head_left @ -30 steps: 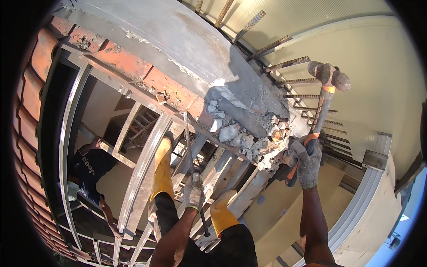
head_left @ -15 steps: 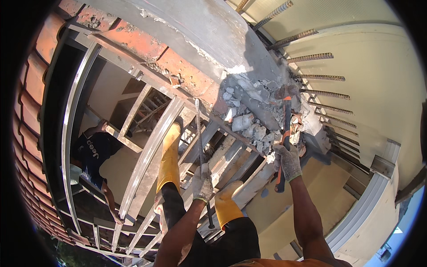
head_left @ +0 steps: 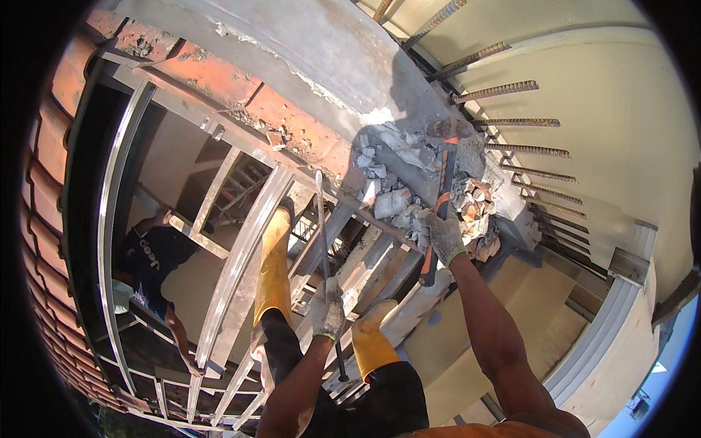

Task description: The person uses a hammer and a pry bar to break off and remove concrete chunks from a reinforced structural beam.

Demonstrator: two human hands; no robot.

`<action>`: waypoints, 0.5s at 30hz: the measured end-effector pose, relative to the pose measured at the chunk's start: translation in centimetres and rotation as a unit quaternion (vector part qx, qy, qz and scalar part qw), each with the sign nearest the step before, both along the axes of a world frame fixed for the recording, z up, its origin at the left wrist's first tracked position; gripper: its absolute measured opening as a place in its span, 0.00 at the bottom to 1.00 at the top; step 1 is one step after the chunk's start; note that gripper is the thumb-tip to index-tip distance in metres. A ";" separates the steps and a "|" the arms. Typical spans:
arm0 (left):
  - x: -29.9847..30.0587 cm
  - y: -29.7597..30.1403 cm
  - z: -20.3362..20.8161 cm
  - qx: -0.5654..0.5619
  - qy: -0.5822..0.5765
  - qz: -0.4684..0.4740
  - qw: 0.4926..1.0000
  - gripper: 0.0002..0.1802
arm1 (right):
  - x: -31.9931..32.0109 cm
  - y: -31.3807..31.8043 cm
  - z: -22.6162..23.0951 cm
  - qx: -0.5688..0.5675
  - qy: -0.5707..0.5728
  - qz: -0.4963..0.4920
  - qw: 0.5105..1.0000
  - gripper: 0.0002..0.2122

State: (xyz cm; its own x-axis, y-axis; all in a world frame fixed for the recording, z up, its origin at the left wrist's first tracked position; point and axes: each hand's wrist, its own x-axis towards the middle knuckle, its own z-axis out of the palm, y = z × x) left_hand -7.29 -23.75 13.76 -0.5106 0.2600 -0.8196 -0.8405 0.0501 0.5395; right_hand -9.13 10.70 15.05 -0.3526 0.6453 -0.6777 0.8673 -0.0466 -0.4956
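My right hand [head_left: 445,237], in a grey work glove, is closed round the black and orange handle of a hammer [head_left: 445,171]. The hammer's dusty head [head_left: 447,128] lies over the rubble at the far end of the handle. Broken concrete chunks [head_left: 393,203] and reddish brick pieces [head_left: 478,208] are heaped beside it, on the ledge by the grey wall. My left hand [head_left: 327,308], also gloved, grips a long dark metal bar [head_left: 322,226] near its middle. The bar's pale upper end rests close to the ledge's edge, and its lower end reaches down between my yellow boots.
Ridged rebar rods [head_left: 522,123] stick out on the right. My yellow boots [head_left: 273,248] stand among metal roof beams [head_left: 241,263] with open gaps between them. Below left, another person [head_left: 157,252] in a dark shirt holds the framing. Roof tiles [head_left: 55,263] line the left side.
My right hand and the hammer have shifted left, the handle now tilting the other way. My left hand has moved slightly left and down with the bar. The whole view has shifted slightly.
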 end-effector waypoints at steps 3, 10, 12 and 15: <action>-1.7 -0.3 1.2 -0.057 -0.020 0.036 0.998 0.21 | -1.8 -3.8 11.1 -0.140 -0.001 -0.126 0.982 0.08; -1.7 -0.8 1.4 -0.050 -0.042 0.045 0.997 0.24 | -4.4 0.0 25.3 0.077 0.335 -0.053 0.937 0.11; -1.7 -0.9 2.1 -0.096 0.077 -0.023 0.992 0.26 | -8.1 2.6 23.3 0.236 0.430 -0.024 0.871 0.07; -1.1 -1.5 1.1 -0.138 0.111 -0.128 0.976 0.32 | -8.8 6.9 15.3 0.220 0.515 -0.068 0.826 0.04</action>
